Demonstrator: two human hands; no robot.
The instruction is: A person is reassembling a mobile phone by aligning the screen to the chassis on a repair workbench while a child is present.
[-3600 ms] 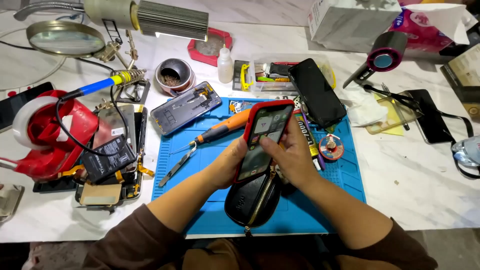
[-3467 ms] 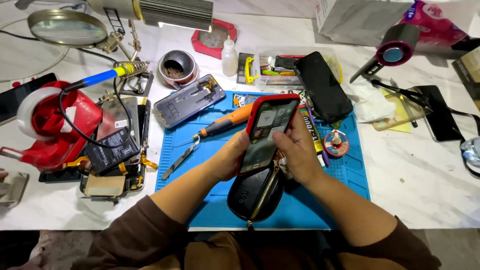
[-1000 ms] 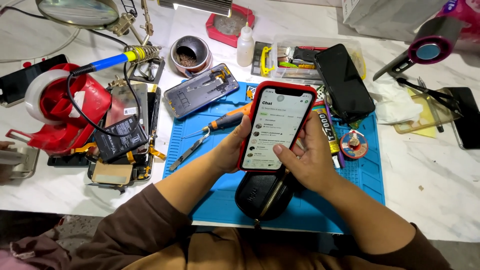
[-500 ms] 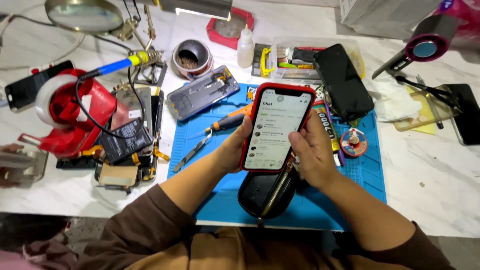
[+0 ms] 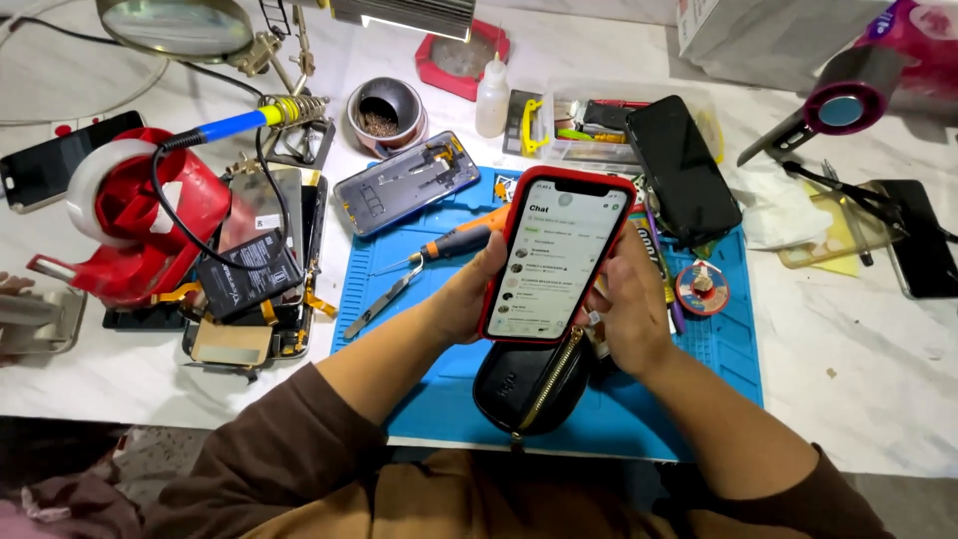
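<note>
Hands are gripping a red-cased phone (image 5: 561, 258), tilted above a black zip pouch (image 5: 529, 384): the left hand (image 5: 469, 294) is curling round one edge, the right hand (image 5: 624, 309) is clasping the other. Its screen is glowing with a list, so it is already running. Below, a blue mat (image 5: 718, 349) is covering the white marble surface (image 5: 858, 369), crowded with an orange screwdriver (image 5: 459, 243), tweezers (image 5: 384, 299), an opened phone frame (image 5: 404, 183) and a red tape dispenser (image 5: 130, 215).

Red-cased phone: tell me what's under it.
Under the red-cased phone, held by both hands, lies a black zip pouch on the blue mat. The pouch's upper part is covered.
</note>
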